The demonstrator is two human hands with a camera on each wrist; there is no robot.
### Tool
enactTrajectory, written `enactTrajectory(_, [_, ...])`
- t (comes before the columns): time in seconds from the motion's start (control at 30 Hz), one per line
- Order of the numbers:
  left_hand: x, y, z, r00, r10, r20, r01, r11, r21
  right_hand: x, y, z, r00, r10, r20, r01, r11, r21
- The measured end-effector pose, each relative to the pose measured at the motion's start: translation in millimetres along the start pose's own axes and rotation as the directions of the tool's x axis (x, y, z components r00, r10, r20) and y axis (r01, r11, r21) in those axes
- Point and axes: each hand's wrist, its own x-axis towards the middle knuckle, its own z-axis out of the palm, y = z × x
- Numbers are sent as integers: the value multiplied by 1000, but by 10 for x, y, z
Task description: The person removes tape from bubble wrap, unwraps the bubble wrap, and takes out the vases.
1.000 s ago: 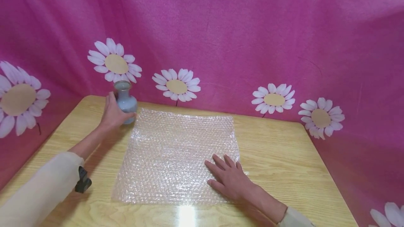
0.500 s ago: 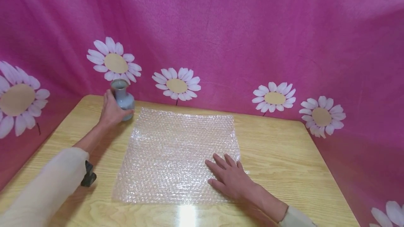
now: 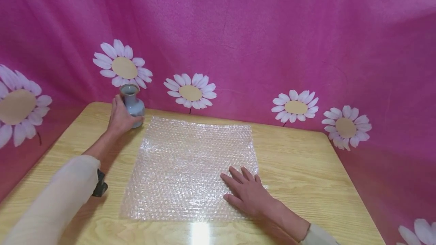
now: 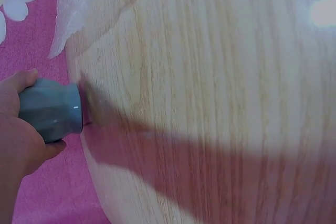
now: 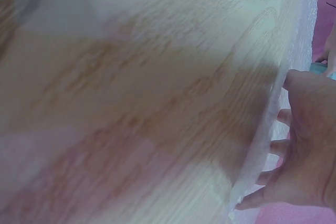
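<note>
A pale blue-grey vase [image 3: 135, 107] with a flared rim and round body stands upright at the back left of the table. My left hand [image 3: 120, 118] grips it from the left, thumb across the front of its lower body; the far fingers are partly hidden behind it. In the left wrist view the vase [image 4: 51, 109] lies between thumb and fingers, its base end close to the wood. A square sheet of clear bubble wrap [image 3: 190, 162] lies flat in the middle. On its lower right part rests my right hand [image 3: 250, 196], palm down, fingers spread and straight.
The light wood table [image 3: 299, 169] runs up to a magenta cloth [image 3: 238, 48] with printed daisies at the back and sides. A small black device [image 3: 100, 184] sits on the left sleeve. Light glares off the table's front edge.
My left hand and the vase have shifted slightly left and back, away from the bubble wrap's corner. The left forearm has moved right. My right hand has stayed put.
</note>
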Motion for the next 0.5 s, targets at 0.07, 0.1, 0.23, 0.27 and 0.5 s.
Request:
enactTrajectory(0.07, [9,-10,5,1000,8,-2,-8,1000,-1,0,1,0,1000,-1,1,1,1000,5])
enactTrajectory(0.1, [13,-15,6,1000,9,-4,-9,1000,0,-1,0,-1,1000,-1,1,1,1000,7])
enactTrajectory(0.23, [33,-39,5,1000,6,-1,-6,1000,-4,-2,-7,-7,1000,-2,-2,2,1000,11])
enactTrajectory(0.27, [36,-43,4,1000,4,-1,-4,1000,-3,-3,-10,-8,1000,-2,-2,2,1000,11])
enactTrajectory(0.5, [56,-95,-24,1000,1,1,-1,1000,2,-3,-14,-17,1000,1,4,-1,1000,7])
